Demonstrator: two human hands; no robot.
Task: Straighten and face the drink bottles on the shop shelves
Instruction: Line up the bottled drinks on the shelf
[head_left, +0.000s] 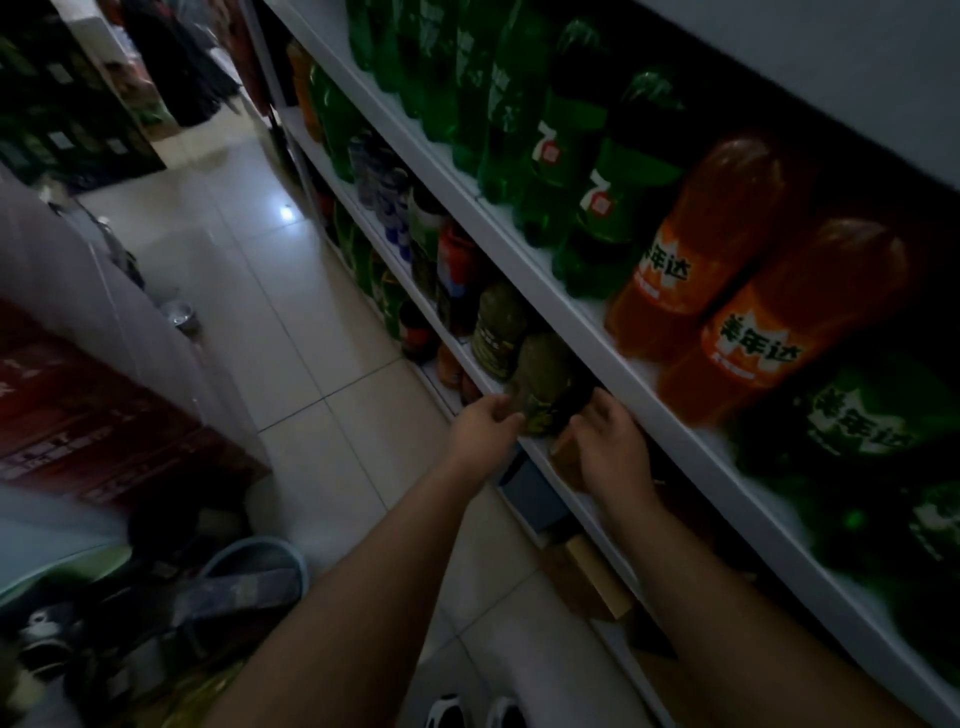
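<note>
Left hand (485, 428): we curl our fingers against the olive bottle (543, 374) between our hands.
Right hand (613, 441): we touch its far side; we cannot tell the grip.

Red cartons (78, 415), tiled floor (291, 332)

This is a shop. Long white shelves (519, 244) run along the right side, from near to far. They are packed with many of the same drinks in rows: big green bottles (602, 208), orange bottles (691, 249) that share one label, and on the shelf below a dark green bottle (540, 374) with more like it. The tiled floor (249, 291) makes a narrow aisle. A red box (78, 410) with printing sits on the left. Far off on the left stand more full shelves (57, 130).
</note>
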